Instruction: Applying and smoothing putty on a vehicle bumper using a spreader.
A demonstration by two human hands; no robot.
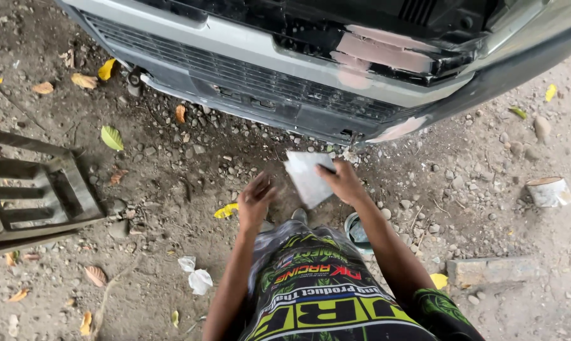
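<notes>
My right hand [345, 182] grips a folded grey sheet of sandpaper [306, 176] in front of me, above the gravel. My left hand [255, 202] hovers beside it to the left, fingers loosely curled, holding nothing that I can see. Just beyond both hands stands a grey car bumper [247, 44] with pinkish patches of filler [380, 53] on its right part. My knees in patterned green and black shorts [317, 284] fill the bottom of the view.
A small round container [355, 230] sits on the ground under my right forearm. A grey plastic crate [33, 196] lies at the left. A white tin [548, 191] stands at the right, a stone slab [490, 270] near it. Crumpled white paper [196, 275] and leaves dot the gravel.
</notes>
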